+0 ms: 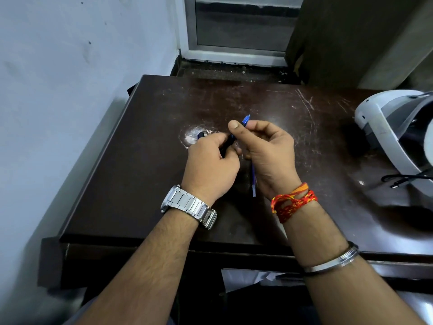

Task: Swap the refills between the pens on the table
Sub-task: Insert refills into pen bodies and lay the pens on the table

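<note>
Both hands are working close together just above the middle of the dark wooden table [145, 174], and the step in hand appears to be pulling or unscrewing a pen apart to free its refill. The left hand [210, 167] is curling shut around a dark pen barrel [226, 146], whose blue end [200, 135] is poking out past the knuckles, while the right hand [267, 148] is pinching a blue pen tip section [246, 119] between thumb and forefinger, the other fingers folding loosely. To do this well, the left hand should be gripping the barrel firmly while the right is twisting or drawing straight along the pen's axis, keeping both parts over the table so any small piece is not dropping off the edge. A thin blue refill [253, 181] is lying on the table beneath the right wrist, apparently already out of a pen; whether the right hand is touching it cannot be told. The pen parts are looking slim, glossy and blue, mostly hidden by fingers. A white headset [384, 127] is sitting well apart at the right edge.
</note>
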### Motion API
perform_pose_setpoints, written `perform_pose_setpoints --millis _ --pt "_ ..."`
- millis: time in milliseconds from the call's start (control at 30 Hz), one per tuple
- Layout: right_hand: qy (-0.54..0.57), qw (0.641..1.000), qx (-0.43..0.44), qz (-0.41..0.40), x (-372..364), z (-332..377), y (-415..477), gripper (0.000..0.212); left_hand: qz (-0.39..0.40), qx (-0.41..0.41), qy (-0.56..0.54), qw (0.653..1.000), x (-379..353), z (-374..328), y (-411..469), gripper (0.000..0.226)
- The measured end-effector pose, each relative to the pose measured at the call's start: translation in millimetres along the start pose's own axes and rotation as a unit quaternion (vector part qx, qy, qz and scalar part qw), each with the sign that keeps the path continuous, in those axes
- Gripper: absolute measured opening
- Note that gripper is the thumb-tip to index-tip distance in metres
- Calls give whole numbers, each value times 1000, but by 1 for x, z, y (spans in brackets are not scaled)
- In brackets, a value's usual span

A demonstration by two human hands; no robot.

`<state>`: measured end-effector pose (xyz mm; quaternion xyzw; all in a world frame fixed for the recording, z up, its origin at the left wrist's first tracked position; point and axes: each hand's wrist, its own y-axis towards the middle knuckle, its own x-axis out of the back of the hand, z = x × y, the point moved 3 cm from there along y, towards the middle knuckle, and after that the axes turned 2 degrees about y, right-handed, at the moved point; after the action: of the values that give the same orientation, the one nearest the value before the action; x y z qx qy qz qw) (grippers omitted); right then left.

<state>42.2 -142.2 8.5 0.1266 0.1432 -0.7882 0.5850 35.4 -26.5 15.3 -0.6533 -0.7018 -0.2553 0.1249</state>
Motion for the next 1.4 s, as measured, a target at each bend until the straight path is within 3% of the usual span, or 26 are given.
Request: perform_pose_setpoints --millis 67,200,300,467,567,733,867,1000,1133,1300,1400 --pt "-2 1000 -1 -8 3 -1 1 25 -3 3 -2 1000 0 -1 0 16" --pt "5 1000 -17 18 0 -2 1 13 1 -2 2 1000 0 -2 -1 15" --pt "-1 1000 -1 -6 3 -1 1 25 3 -2 10 1000 0 -4 -2 17" --pt "-4 1000 -21 23 -1 -2 0 10 -4 -7 13 1000 2 -3 -1 15" --pt "7 1000 -13 4 1 -2 0 24 0 -7 23 1000 1 -5 -3 14" --pt "0 1000 -19 22 -1 -1 -1 11 -2 -16 33 999 2 -6 -2 16" --pt "-9 1000 16 -25 2 -1 -2 27 -4 -12 51 999 2 -6 -2 16" --pt "-9 1000 -11 15 -2 -1 -1 8 -12 -16 37 999 4 -6 -1 18" --pt "-3 1000 6 -16 2 0 0 22 -19 -13 42 999 3 -8 -2 17" --pt "-7 1000 -6 9 -2 -1 -2 8 -18 -22 46 999 3 -8 -2 15" --pt "-12 1000 11 -21 0 -1 -2 22 -23 -21 62 998 3 -9 -2 13"
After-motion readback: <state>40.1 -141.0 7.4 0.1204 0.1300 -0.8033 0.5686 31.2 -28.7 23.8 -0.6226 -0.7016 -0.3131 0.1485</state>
